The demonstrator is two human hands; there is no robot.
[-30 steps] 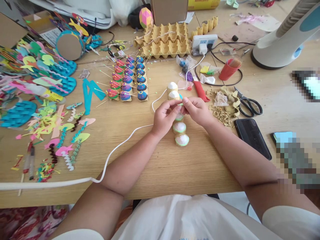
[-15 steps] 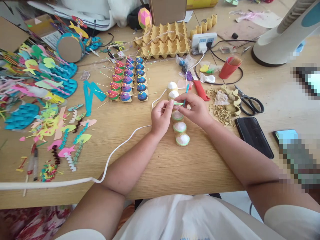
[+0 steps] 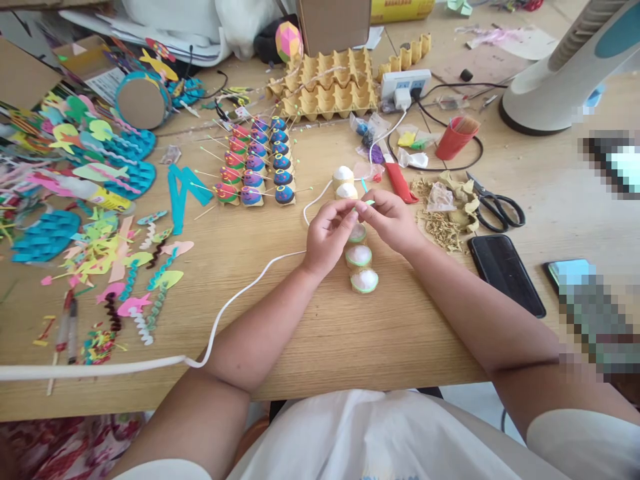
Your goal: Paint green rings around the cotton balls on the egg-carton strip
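One thin green piece (image 3: 369,203) between left hand (image 3: 327,233) and right hand (image 3: 393,220)

the green strip (image 3: 369,203) is mostly covered by the left hand (image 3: 327,235) and right hand (image 3: 393,221). the appliance (image 3: 555,87) and yellow roll (image 3: 403,9) are cut off at the top edge. the rightmost device (image 3: 617,162) is blurred.

A craft workspace is seen here, with the wooden table (image 3: 280,320) spread with paper fish cutouts (image 3: 135,305). Painted egg-carton cups (image 3: 254,177) are lined up in rows, and scissors (image 3: 495,203) are laid beside torn carton scraps (image 3: 453,203).
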